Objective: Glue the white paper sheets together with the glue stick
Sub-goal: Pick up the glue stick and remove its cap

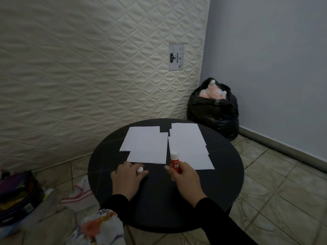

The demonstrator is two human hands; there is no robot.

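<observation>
While my right hand (pixel 184 175) grips the upright red glue stick (pixel 175 162), my left hand (pixel 129 175) pinches its white cap (pixel 140 169) beside two white paper sheets (pixel 146 144) on the round black table (pixel 159 209).

A single wide-angle head-worn view looks forward and steeply down from above the near edge of a round black table (pixel 228 175), close enough that both forearms enter from the bottom; a quilted mattress (pixel 88 68) faces it, a wall (pixel 274 50) stands right, with tiled floor (pixel 283 200) around
</observation>
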